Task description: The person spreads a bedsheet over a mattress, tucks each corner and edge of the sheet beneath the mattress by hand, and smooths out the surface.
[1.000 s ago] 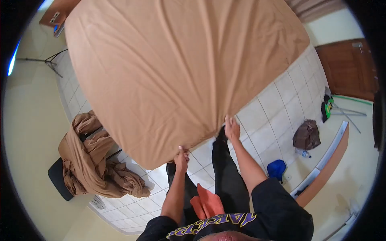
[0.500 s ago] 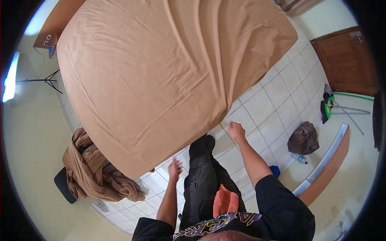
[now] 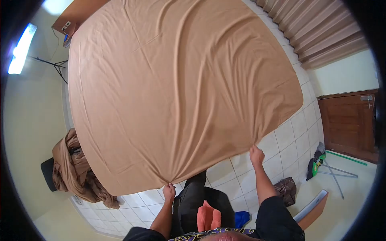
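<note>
Stretching beyond hands (image 3: 169, 193) (image 3: 256, 155), sheet (image 3: 181, 98) seemingly pinched.

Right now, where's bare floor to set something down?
White square floor tiles look bare between the wide tan cloth sheet and the brown wooden door. Another bare patch lies between the left hand and the crumpled brown cloth heap. It's crowded around the dark brown bag, green-and-black bundle and thin grey poles.

A very bright white light (image 3: 22, 49) glares at ten o'clock, and most things look easy to see. Soft shadows sit in the folds of the brown sheet (image 3: 128, 96). Straight lines bend near the edges, and the corners are black.
</note>
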### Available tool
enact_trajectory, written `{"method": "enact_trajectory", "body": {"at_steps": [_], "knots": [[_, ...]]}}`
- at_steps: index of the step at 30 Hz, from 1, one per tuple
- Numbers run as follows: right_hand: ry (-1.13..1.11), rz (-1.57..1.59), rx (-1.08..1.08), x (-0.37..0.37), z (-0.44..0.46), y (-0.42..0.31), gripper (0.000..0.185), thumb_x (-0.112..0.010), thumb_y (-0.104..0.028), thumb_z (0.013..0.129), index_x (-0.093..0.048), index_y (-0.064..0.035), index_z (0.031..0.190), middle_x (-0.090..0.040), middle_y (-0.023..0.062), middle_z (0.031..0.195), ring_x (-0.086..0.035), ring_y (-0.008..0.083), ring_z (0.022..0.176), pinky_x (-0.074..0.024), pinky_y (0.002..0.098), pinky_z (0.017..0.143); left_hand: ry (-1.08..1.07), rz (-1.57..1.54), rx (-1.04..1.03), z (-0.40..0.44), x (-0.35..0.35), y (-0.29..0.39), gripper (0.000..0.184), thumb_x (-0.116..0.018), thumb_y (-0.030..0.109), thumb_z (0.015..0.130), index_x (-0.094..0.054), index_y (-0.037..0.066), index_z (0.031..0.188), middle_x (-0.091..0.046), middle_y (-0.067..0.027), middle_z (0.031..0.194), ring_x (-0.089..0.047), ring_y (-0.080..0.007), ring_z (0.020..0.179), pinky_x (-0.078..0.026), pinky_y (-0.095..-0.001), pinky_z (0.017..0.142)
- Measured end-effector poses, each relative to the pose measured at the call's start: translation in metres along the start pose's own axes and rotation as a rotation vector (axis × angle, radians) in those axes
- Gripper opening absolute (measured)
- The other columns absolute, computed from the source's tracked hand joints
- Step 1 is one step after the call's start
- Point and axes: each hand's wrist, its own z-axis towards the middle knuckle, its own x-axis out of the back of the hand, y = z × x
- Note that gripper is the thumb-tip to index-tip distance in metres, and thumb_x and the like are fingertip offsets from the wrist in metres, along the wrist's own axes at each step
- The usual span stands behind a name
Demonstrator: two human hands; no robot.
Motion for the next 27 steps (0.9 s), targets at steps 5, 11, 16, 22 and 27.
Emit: {"method": "enact_trajectory", "body": {"at_steps": [5, 11, 16, 22, 27], "knots": [[-0.195, 0.116, -0.332, -0.036, 0.009, 0.133, 0.038, -0.044, -0.035, 0.097, -0.068, -0.0108, 0.112, -0.068, 0.0243, 0.101, -0.065, 0.0437, 0.095, -0.0514, 0.0529, 0.083, -0.342, 0.157, 0.018, -0.021, -0.034, 0.121, 0.054, -0.054, 0.047, 0.091, -0.073, -0.003, 0.087, -0.069, -0.0231, 0.078, -0.070, -0.0319, 0.083, -0.053, -0.0428, 0.070], [0.084, 0.425, -0.229, 0.026, 0.122, 0.146, 0.057, -0.046, -0.054, 0.097, -0.060, 0.0013, 0.100, -0.068, 0.0248, 0.095, -0.067, 0.0417, 0.092, -0.0508, 0.0483, 0.082, -0.891, -0.529, 0.512, -0.025, -0.190, 0.262, 0.075, -0.055, 0.072, 0.086, -0.059, 0.004, 0.116, -0.069, -0.0047, 0.089, -0.058, -0.0095, 0.064, -0.039, -0.0237, 0.048], [0.097, 0.116, 0.125, 0.056, 0.216, 0.125, 0.026, -0.055, -0.034, 0.093, -0.064, -0.0099, 0.095, -0.067, 0.0206, 0.082, -0.065, 0.0431, 0.081, -0.0522, 0.0503, 0.070, -0.887, -1.159, 0.485, -0.078, -0.294, 0.341, 0.054, -0.049, 0.063, 0.095, -0.062, 0.012, 0.105, -0.066, 0.0045, 0.096, -0.050, -0.0077, 0.069, -0.036, -0.0208, 0.055], [-0.098, 0.018, 0.109, 0.112, 0.217, 0.236, 0.025, -0.053, -0.034, 0.094, -0.061, -0.0110, 0.096, -0.069, 0.0182, 0.082, -0.067, 0.0413, 0.079, -0.0528, 0.0539, 0.071, -0.597, -1.008, 0.452, -0.129, -0.354, 0.459, 0.038, -0.054, 0.049, 0.098, -0.059, 0.013, 0.109, -0.067, 0.0002, 0.106, -0.051, -0.0092, 0.071, -0.038, -0.0225, 0.056], [-0.179, 0.153, 0.078, 0.165, 0.268, 0.273, 0.035, -0.046, -0.043, 0.098, -0.059, -0.0099, 0.103, -0.070, 0.0184, 0.088, -0.068, 0.0395, 0.086, -0.0536, 0.0522, 0.071, -0.312, -1.244, 0.428, -0.138, -0.425, 0.499, 0.036, -0.048, 0.044, 0.102, -0.054, 0.009, 0.096, -0.066, -0.0027, 0.090, -0.053, -0.0094, 0.067, -0.040, -0.0236, 0.051]]}}
